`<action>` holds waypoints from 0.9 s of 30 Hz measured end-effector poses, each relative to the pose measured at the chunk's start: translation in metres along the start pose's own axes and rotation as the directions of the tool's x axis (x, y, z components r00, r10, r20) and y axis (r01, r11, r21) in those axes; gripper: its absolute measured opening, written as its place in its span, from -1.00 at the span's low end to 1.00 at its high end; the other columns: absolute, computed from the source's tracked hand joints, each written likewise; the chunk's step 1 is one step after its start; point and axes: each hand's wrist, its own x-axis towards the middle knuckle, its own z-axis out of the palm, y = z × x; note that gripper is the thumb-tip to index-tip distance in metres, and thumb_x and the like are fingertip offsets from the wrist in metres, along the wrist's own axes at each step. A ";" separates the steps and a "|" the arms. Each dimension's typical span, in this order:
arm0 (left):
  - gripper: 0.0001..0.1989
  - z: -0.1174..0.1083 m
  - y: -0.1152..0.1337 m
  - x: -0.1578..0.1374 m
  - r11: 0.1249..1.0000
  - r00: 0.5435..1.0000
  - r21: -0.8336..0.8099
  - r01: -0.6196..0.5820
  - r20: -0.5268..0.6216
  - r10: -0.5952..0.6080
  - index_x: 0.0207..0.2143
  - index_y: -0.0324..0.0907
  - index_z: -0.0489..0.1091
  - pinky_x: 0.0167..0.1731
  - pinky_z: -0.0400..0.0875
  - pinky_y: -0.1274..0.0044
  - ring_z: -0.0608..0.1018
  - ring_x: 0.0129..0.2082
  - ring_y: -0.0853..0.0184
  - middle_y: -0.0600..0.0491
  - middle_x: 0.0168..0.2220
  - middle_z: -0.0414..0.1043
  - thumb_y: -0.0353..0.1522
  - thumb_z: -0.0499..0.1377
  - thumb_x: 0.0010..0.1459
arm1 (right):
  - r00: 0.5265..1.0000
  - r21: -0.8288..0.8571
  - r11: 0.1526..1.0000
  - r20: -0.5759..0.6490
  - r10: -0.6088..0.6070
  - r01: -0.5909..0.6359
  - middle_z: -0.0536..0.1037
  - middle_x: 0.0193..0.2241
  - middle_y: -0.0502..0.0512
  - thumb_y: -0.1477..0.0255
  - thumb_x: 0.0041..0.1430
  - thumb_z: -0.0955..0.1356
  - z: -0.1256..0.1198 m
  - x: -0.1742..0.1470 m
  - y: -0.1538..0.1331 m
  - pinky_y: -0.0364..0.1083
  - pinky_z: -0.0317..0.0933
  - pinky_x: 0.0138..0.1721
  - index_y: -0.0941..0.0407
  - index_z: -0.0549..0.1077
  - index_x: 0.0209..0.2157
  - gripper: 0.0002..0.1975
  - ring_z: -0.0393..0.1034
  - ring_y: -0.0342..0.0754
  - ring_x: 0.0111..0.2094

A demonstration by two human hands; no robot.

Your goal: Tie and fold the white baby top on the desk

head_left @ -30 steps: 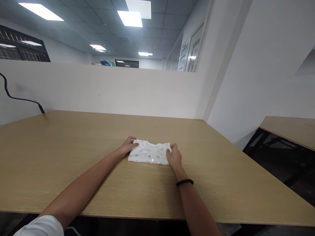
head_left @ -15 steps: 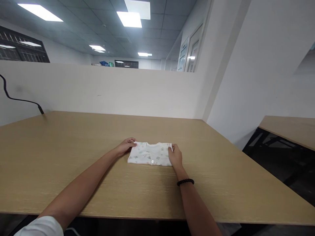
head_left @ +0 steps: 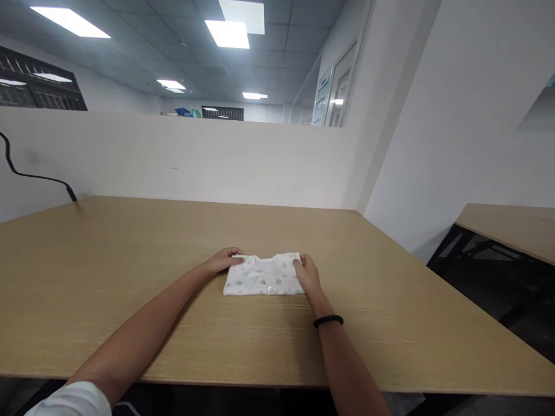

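Note:
A folded white baby shirt [head_left: 273, 276] with a small printed pattern is on the wooden table [head_left: 195, 341]. Its neckline faces away from me, and a round snap or button shows at the middle of the near edge. At the far left corner, my left hand [head_left: 226, 260] pinches the cloth, thumb on top and fingers behind. My right hand [head_left: 307, 273] grips the far right corner in the same manner, thumb on the front. The fingertips behind the cloth are partly hidden.
A low white partition [head_left: 217, 162] borders the table's far side. On the left a black cable [head_left: 41, 175] hangs down to the tabletop. Another table [head_left: 511, 228] with a dark frame stands to the right, past a white wall.
The far edge of the shirt has come slightly lower and nearer to me. My left hand has shifted a little right and down; the right hand has moved slightly left.

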 end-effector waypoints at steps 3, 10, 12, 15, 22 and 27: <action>-0.64 0.001 0.003 -0.002 0.996 1.000 0.083 0.020 0.005 -0.021 -0.48 -0.22 0.40 -0.52 0.15 0.59 0.34 -0.53 0.38 0.13 -0.56 0.33 -0.13 0.32 -0.22 | 1.000 -0.026 0.999 0.012 -0.020 0.021 0.53 -0.38 0.04 0.37 0.19 0.22 -0.001 0.000 0.000 -0.16 0.19 -0.27 0.11 0.44 -0.26 -0.80 0.42 -0.03 -0.27; -0.55 -0.001 0.001 -0.001 0.995 0.999 0.083 0.052 -0.014 -0.051 -0.60 -0.21 0.30 -0.59 0.02 0.60 0.23 -0.62 0.45 0.17 -0.64 0.22 -0.03 0.33 -0.23 | 0.997 -0.128 0.992 -0.074 -0.005 -0.005 0.55 -0.40 0.12 0.44 0.16 0.28 -0.007 -0.001 -0.002 -0.15 0.18 -0.29 0.16 0.48 -0.32 -0.84 0.43 0.00 -0.26; -0.55 -0.003 -0.001 0.000 0.996 0.997 0.048 0.074 0.001 -0.074 -0.59 -0.22 0.30 -0.60 0.02 0.60 0.23 -0.63 0.45 0.16 -0.64 0.23 -0.04 0.33 -0.22 | 0.995 -0.151 0.988 -0.096 0.006 -0.021 0.56 -0.39 0.13 0.44 0.16 0.28 -0.009 -0.001 -0.003 -0.15 0.18 -0.29 0.16 0.49 -0.31 -0.84 0.44 0.01 -0.26; -0.55 -0.006 -0.005 0.003 0.993 0.992 -0.005 0.119 0.031 -0.119 -0.60 -0.23 0.31 -0.62 0.03 0.59 0.24 -0.66 0.45 0.15 -0.67 0.24 -0.04 0.34 -0.22 | 0.993 -0.187 0.981 -0.112 0.023 -0.043 0.57 -0.37 0.14 0.43 0.17 0.28 -0.011 -0.002 -0.002 -0.15 0.19 -0.29 0.17 0.51 -0.29 -0.82 0.45 0.01 -0.26; -0.59 -0.010 -0.006 0.004 0.981 0.989 -0.125 0.148 0.012 -0.147 -0.51 -0.27 0.41 -0.52 0.24 0.59 0.42 -0.53 0.40 0.05 -0.53 0.43 -0.13 0.38 -0.26 | 0.993 -0.277 0.957 -0.100 0.065 -0.091 0.58 -0.34 0.19 0.39 0.22 0.27 -0.013 -0.002 -0.001 -0.12 0.22 -0.24 0.18 0.52 -0.24 -0.77 0.47 0.06 -0.20; -0.53 -0.009 -0.007 0.005 0.984 0.991 -0.126 0.128 -0.032 -0.133 -0.51 -0.26 0.39 -0.54 0.24 0.60 0.40 -0.55 0.43 0.05 -0.51 0.43 -0.08 0.42 -0.31 | 0.992 -0.324 0.940 -0.095 0.082 -0.108 0.59 -0.28 0.23 0.38 0.26 0.25 -0.014 -0.003 -0.002 -0.09 0.23 -0.19 0.17 0.51 -0.15 -0.74 0.46 0.09 -0.14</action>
